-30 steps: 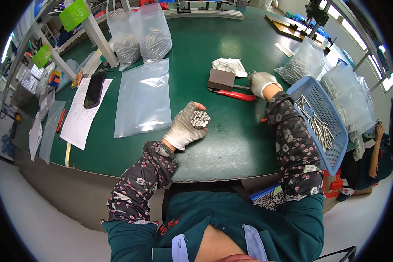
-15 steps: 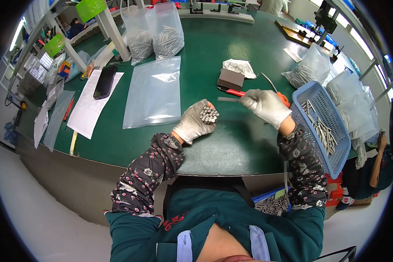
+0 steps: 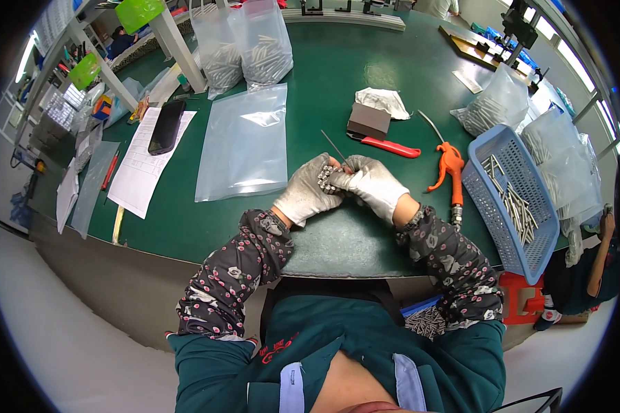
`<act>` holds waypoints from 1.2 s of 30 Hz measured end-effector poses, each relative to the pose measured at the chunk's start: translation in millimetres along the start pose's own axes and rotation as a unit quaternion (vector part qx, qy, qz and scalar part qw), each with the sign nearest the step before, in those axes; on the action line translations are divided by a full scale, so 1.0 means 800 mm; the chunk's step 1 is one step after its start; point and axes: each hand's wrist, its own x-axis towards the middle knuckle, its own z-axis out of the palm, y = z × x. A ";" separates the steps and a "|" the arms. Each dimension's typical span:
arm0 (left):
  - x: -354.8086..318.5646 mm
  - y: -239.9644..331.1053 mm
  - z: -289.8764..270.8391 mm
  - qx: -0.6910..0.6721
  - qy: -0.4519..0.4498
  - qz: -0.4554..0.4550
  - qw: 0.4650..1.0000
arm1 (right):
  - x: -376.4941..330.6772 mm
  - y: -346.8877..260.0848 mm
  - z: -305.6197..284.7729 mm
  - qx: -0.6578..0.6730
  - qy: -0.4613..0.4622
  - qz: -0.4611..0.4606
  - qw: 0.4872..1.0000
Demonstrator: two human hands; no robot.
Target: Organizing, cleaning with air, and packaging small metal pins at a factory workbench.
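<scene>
My left hand, in a whitish work glove, is closed around a bundle of short metal pins, their round ends facing up. Against it, my right hand, gloved too, has its fingers pinched on a thin grey strip. Seen almost edge-on, the strip slants up and away from the fingertips. Its lower end is hidden by the right fingers. Beyond the hands lie a red-handled tool and a dark brown block. An orange air blow gun rests to the right.
A blue plastic basket with metal pins stands at the right edge. A flat clear bag lies left of my hands; filled bags stand behind it. Papers and a phone are further left. Crumpled white paper lies behind the block.
My right hand has moved left and down to the bundle, bringing the strip with it. The strip has turned from lying flat to edge-on. My left hand has stayed in place with the pins.
</scene>
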 end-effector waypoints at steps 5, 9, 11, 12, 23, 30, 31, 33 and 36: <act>-0.003 0.001 -0.001 -0.032 0.026 -0.003 0.999 | 0.002 0.008 0.012 0.072 0.023 -0.030 0.997; 0.003 -0.012 -0.003 -0.029 0.058 0.050 0.997 | 0.005 0.001 0.014 0.063 0.017 -0.050 0.997; 0.000 -0.006 0.000 0.024 0.054 0.027 0.998 | 0.008 0.008 0.004 0.025 -0.010 -0.045 0.999; 0.001 -0.006 -0.002 0.024 0.056 0.027 0.998 | 0.006 0.002 0.003 0.024 -0.012 -0.045 0.999; 0.002 -0.012 -0.006 0.044 0.055 0.030 0.997 | 0.011 -0.002 -0.022 -0.052 0.017 -0.051 0.997; 0.002 -0.005 -0.003 0.039 0.047 0.003 0.998 | 0.007 -0.004 -0.080 -0.231 0.078 -0.084 0.966; 0.003 -0.006 -0.003 0.033 0.046 0.000 0.998 | 0.007 -0.004 -0.082 -0.283 0.081 -0.103 0.950; 0.002 -0.005 -0.003 0.047 0.048 0.002 0.998 | 0.009 -0.006 -0.084 -0.333 0.085 -0.121 0.931; 0.001 -0.007 0.001 0.028 0.060 0.014 0.998 | 0.009 -0.012 -0.080 -0.400 0.098 -0.115 0.904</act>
